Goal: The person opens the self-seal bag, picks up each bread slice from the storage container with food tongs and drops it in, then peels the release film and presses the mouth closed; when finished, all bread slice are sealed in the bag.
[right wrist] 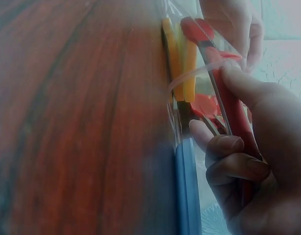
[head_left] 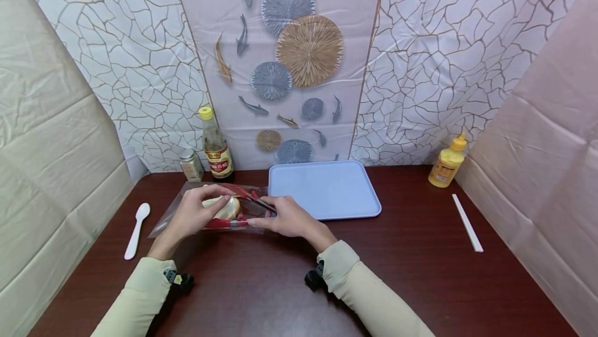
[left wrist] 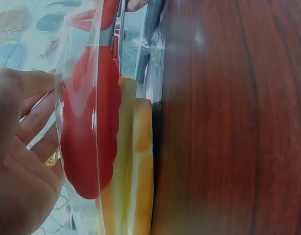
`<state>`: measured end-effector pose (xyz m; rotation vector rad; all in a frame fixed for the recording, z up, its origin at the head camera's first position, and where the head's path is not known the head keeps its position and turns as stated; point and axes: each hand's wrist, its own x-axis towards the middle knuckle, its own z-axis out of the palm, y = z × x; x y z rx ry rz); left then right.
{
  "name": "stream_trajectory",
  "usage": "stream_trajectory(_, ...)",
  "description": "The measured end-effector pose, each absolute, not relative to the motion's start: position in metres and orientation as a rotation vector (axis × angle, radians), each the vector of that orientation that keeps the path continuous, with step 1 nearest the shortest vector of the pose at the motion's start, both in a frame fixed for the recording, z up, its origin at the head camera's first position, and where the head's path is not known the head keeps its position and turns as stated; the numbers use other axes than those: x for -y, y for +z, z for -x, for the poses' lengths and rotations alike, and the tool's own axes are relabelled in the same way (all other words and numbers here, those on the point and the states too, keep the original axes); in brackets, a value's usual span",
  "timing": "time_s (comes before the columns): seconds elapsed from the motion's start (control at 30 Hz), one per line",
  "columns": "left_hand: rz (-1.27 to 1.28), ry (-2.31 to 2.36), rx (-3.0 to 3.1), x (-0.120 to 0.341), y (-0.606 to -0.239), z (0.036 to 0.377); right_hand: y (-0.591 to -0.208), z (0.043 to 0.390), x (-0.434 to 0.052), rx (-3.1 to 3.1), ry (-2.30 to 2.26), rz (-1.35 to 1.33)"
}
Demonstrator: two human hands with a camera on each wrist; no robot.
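Observation:
A clear plastic bag [head_left: 175,217] lies on the dark wooden table [head_left: 411,274] and holds a pale sliced bun [head_left: 228,207]. My left hand [head_left: 198,212] curls over the bag at the bun and grips it through the plastic. My right hand [head_left: 285,217] grips red-tipped tongs [head_left: 254,202] whose ends reach into the bag's mouth. In the left wrist view a red tong tip [left wrist: 87,142] lies against the bun [left wrist: 136,161] inside the plastic, beside my left hand [left wrist: 18,152]. The right wrist view shows my right hand [right wrist: 248,156] wrapped round the tongs [right wrist: 229,103], near the bun [right wrist: 182,63].
A light blue tray [head_left: 324,189] sits just right of the bag. A white spoon [head_left: 136,230] lies at the left. A sauce bottle [head_left: 217,145] and a small jar [head_left: 190,164] stand at the back. At the right are a yellow squeeze bottle [head_left: 447,163] and white chopsticks [head_left: 467,223].

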<state>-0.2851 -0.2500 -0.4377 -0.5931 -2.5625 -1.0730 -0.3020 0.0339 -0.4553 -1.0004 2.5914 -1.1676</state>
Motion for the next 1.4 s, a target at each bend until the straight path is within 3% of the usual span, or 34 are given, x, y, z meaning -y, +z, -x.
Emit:
stream_trajectory(0.9, 0.576, -1.185, 2.58, 0.253, -0.445, 0.287, -0.45, 0.3, -0.103, -2.615, -1.114, 0.948)
stream_trajectory(1.4, 0.587, -1.17, 2.551, 0.253, -0.444, 0.289, -0.45, 0.288, -0.187, -2.722, -1.203, 0.791)
